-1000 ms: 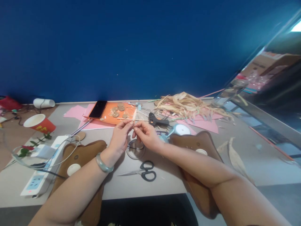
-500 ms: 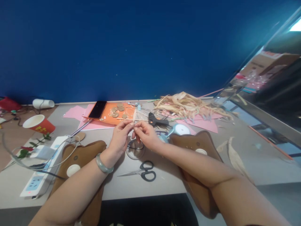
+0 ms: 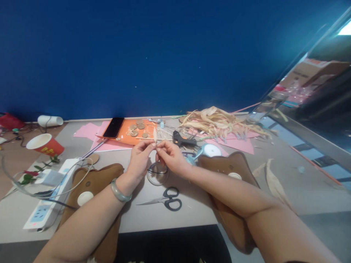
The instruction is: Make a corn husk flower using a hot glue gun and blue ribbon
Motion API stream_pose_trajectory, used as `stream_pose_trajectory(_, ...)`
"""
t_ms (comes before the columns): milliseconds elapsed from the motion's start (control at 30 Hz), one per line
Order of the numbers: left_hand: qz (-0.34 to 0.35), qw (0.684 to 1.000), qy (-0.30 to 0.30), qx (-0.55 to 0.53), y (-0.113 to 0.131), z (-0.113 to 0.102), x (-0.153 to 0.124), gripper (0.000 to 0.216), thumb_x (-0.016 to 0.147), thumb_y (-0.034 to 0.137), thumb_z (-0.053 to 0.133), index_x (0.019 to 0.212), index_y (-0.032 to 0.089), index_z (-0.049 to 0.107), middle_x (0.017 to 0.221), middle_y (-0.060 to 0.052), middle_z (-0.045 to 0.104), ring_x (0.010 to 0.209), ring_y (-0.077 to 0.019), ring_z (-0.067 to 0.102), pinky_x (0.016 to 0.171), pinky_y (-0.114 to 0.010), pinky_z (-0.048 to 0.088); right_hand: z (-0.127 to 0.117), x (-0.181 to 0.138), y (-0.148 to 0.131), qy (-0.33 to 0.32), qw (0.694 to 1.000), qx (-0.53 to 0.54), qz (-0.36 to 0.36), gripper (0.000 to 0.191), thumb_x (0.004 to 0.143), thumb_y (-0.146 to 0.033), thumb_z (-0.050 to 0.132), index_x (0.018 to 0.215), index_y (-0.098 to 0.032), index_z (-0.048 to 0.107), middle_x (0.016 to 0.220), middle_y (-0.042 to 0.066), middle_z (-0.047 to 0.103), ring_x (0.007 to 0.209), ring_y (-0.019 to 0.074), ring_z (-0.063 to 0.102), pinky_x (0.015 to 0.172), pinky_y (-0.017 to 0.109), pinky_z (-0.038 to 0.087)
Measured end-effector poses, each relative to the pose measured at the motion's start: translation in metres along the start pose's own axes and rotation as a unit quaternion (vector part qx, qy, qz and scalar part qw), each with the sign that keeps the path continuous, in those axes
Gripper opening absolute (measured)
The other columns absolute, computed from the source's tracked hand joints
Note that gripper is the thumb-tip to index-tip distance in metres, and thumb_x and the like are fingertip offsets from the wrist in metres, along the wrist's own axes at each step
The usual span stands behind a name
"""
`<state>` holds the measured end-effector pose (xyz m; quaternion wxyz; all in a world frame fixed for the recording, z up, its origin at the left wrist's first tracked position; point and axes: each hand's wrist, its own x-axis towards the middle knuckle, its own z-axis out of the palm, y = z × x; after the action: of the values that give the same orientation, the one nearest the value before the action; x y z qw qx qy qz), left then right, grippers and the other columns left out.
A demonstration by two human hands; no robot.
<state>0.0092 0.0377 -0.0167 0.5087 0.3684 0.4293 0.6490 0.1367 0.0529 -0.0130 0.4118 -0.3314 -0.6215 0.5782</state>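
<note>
My left hand (image 3: 140, 157), with a pale bangle at the wrist, pinches the base of a small pale strip, apparently dried husk (image 3: 155, 135). From the other side my right hand (image 3: 172, 157) pinches the same base, its fingertips meeting the left ones. The strip rises upright to a narrow tip; its lower end is hidden by the fingers. Just below the hands lies a coil of wire (image 3: 157, 179) on the table. Nearer to me are scissors (image 3: 167, 199) with black handles, lying slightly apart. A black glue gun (image 3: 183, 139) rests just beyond my right hand.
Heaped dried husks (image 3: 216, 122) lie on pink paper at the back. An orange sheet (image 3: 126, 136) carries a phone (image 3: 114, 128) and small discs. Brown cushions (image 3: 230, 164) lie under both forearms. Left are a power strip (image 3: 41, 212) with cables and a red paper cup (image 3: 51, 145).
The husk strip between my fingertips has turned and now shows as a narrow, pointed upright shape. Both hands stay in nearly the same place, still pinched together.
</note>
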Motion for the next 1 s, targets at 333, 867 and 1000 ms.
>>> stream_pose_trajectory(333, 0.01, 0.996, 0.031, 0.078, 0.011, 0.002, -0.003, 0.016, 0.067, 0.026, 0.073, 0.077, 0.014, 0.069, 0.075, -0.002, 0.069, 0.075, -0.0145, 0.062, 0.078, -0.029, 0.048, -0.002, 0.002, 0.007, 0.015, 0.998, -0.049, -0.046, 0.014, 0.086, -0.032, 0.053, 0.082, -0.018, 0.051, 0.056, -0.004, 0.057, 0.042, 0.0059, 0.045, 0.042, 0.017, 0.035)
stream_pose_trajectory(867, 0.057, 0.988, 0.004, 0.147, 0.006, -0.005, -0.003, 0.016, 0.071, 0.026, 0.07, 0.082, 0.014, 0.069, 0.084, -0.005, 0.07, 0.084, -0.0173, 0.063, 0.083, -0.029, 0.047, -0.006, 0.002, 0.008, 0.038, 0.988, -0.125, -0.081, 0.008, 0.084, -0.025, 0.052, 0.081, -0.018, 0.053, 0.057, -0.004, 0.054, 0.051, 0.0086, 0.051, 0.051, 0.02, 0.04)
stream_pose_trajectory(1000, 0.053, 0.988, -0.002, 0.145, 0.009, -0.005, -0.003, 0.02, 0.079, 0.033, 0.063, 0.078, 0.015, 0.07, 0.078, -0.003, 0.068, 0.079, -0.0157, 0.061, 0.079, -0.027, 0.046, -0.006, 0.001, 0.007, 0.037, 0.988, -0.12, -0.091, 0.007, 0.083, -0.023, 0.051, 0.082, -0.018, 0.054, 0.059, -0.004, 0.054, 0.053, 0.0086, 0.052, 0.052, 0.021, 0.04)
